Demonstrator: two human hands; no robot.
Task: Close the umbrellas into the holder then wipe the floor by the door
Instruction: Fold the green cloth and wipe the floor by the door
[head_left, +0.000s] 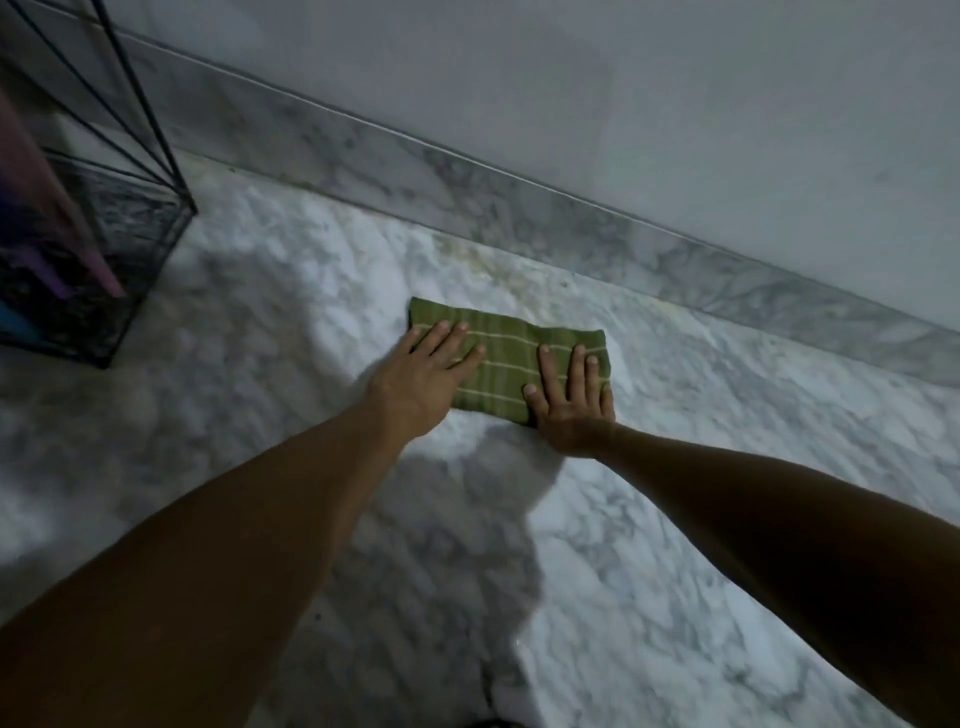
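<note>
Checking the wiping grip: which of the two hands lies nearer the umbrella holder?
The left hand, pressing the green cloth's end toward the holder; the right hand presses the far end.

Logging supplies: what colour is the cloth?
Green with pale stripes, the cloth in the head view.

Cloth (506, 366), centre of frame: olive green with thin pale cream stripes crossing in a loose grid. Floor (675, 519): white marble, grey veining, bluish in the dim light. Skirting (519, 208), running diagonally from upper left to right edge: grey-veined marble, darker than the floor. Wall (675, 93), upper right: plain pale grey. Holder (130, 171), upper left: black wire frame. Umbrella (47, 208) inside it: pink and purple, some blue low down.
</note>
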